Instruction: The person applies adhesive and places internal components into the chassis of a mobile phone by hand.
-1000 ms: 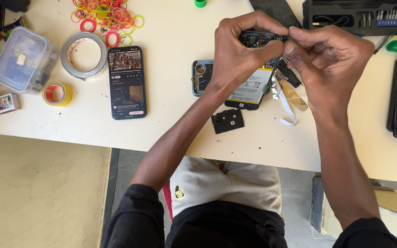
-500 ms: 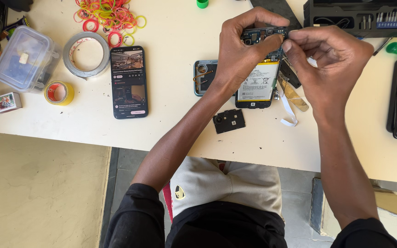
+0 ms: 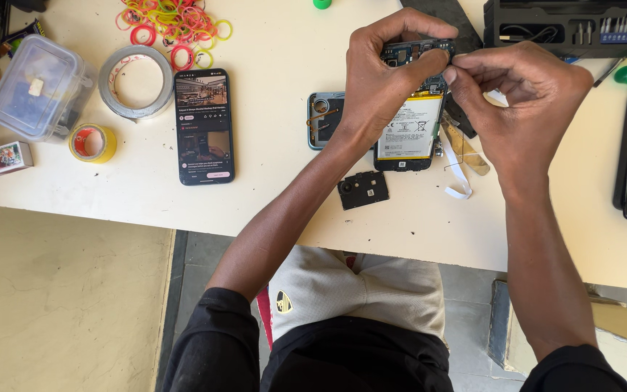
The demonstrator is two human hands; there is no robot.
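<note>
Two hands (image 3: 459,87) curled, pinching opened phone (image 3: 409,123), wrists raised

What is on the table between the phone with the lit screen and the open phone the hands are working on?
A phone back cover lies there, partly hidden by the left hand. The head view shows it.

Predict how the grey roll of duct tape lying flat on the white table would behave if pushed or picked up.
Lying flat, the grey roll of duct tape would probably slide rather than roll. Stood on edge, its round shape would likely roll. Its thick wound ring looks stiff, and the open centre should give fingers an easy grip.
</note>
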